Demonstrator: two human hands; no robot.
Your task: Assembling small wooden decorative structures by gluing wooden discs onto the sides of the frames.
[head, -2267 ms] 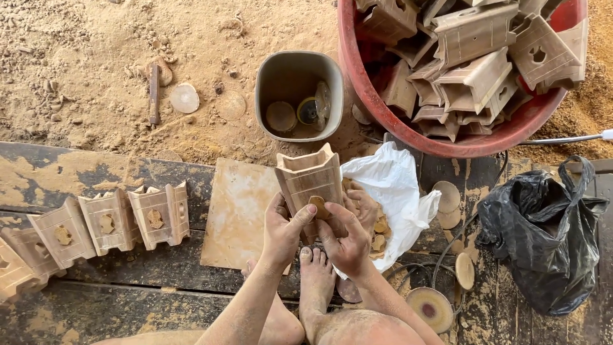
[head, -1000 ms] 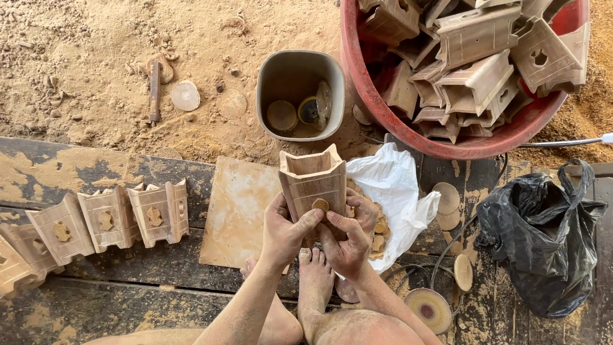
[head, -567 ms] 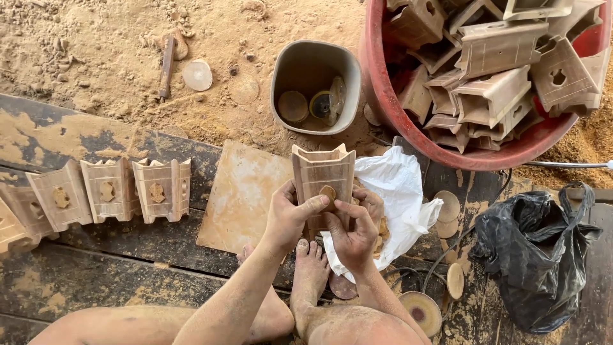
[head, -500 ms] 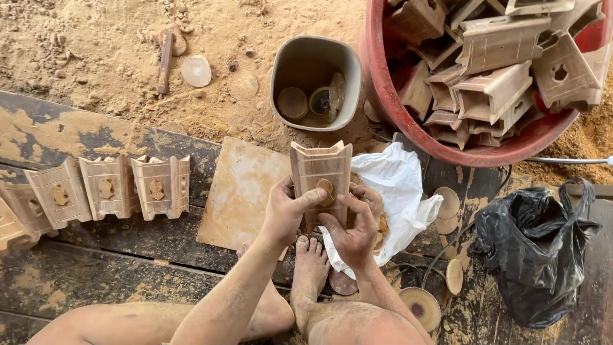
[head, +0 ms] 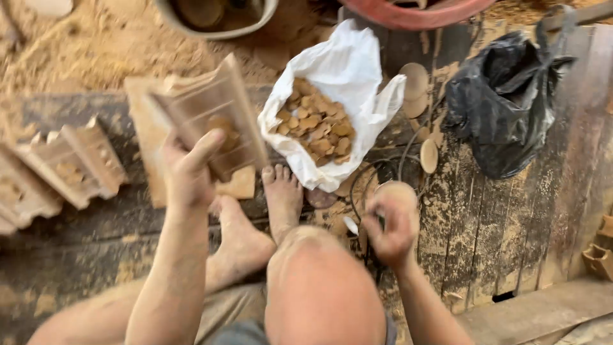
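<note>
The left hand point(head: 188, 172) grips the wooden block point(head: 211, 124), thumb across its face, raised over the planks point(head: 76, 255). The right hand point(head: 391, 227) reaches down at a round wooden disc point(head: 397, 191) beside the foot point(head: 283, 195); whether its fingers have closed is not discernible. Risk: the one-handed, tilted grip could let the block slip onto the feet. The block is pale, ridged and stepped, with a brown inset, motion-blurred.
</note>
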